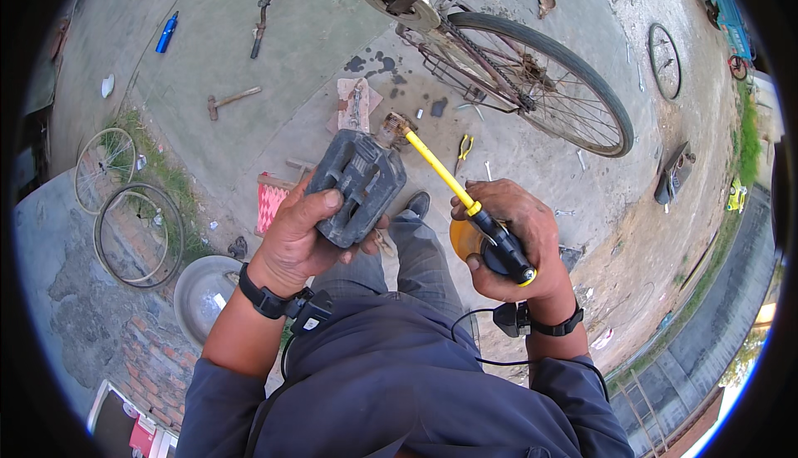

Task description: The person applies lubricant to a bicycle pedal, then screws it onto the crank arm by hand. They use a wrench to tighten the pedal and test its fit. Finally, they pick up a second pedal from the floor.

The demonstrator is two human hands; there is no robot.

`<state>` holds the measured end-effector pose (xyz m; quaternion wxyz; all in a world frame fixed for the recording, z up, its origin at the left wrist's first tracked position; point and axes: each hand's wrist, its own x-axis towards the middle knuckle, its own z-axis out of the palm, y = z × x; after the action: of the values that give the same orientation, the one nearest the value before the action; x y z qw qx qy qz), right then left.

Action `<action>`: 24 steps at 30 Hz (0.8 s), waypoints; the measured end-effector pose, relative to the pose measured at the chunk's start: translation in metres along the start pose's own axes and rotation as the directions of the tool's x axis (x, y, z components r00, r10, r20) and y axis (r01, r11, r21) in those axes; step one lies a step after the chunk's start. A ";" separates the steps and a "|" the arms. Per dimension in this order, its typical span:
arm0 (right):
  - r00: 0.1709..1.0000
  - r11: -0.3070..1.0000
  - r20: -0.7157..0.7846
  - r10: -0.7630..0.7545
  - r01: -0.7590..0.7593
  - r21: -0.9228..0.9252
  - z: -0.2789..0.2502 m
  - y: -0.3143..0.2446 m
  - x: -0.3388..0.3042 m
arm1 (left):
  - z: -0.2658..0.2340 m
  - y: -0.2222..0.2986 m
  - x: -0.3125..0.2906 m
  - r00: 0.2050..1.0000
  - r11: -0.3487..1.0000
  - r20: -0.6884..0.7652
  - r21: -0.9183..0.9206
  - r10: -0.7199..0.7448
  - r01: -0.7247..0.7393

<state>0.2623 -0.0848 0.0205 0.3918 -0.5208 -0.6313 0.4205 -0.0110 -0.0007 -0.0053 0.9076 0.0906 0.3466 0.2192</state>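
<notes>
A black bicycle pedal (359, 188) rests in my left hand (301, 238), my thumb pressed on its near end and fingers beneath. Its rusty metal axle end (391, 131) points away from me. My right hand (524, 229) is wrapped round an oil can (499, 242) with a black head and an orange-yellow body, partly hidden by the fingers. From it a long yellow spout (440, 167) reaches left and away. The spout's tip is at the pedal's axle end; whether they touch I cannot tell.
A bicycle (490, 67) stands ahead. On the ground are a hammer (237, 102), yellow-handled pliers (464, 150), a brick (352, 107), a spanner (489, 171) and a blue bottle (167, 32). Loose wheels (101, 238) and a metal basin (187, 292) are at left; a dark saddle-like object (672, 177) lies right.
</notes>
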 end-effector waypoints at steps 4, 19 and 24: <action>1.000 1.000 -0.013 -0.004 0.004 0.004 0.002 -0.001 0.001 | 0.001 0.001 -0.001 1.000 1.000 -0.024 0.008 -0.006 0.006; 1.000 1.000 0.012 -0.025 0.025 -0.003 -0.001 -0.002 0.003 | 0.004 0.003 0.001 1.000 1.000 -0.018 0.021 -0.016 0.016; 1.000 1.000 0.018 -0.006 0.006 0.014 -0.002 -0.002 0.005 | 0.005 0.004 0.002 1.000 0.999 0.001 0.051 -0.016 0.016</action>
<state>0.2629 -0.0801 0.0235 0.3908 -0.5125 -0.6333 0.4283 -0.0074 0.0033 -0.0016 0.9069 0.1110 0.3523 0.2028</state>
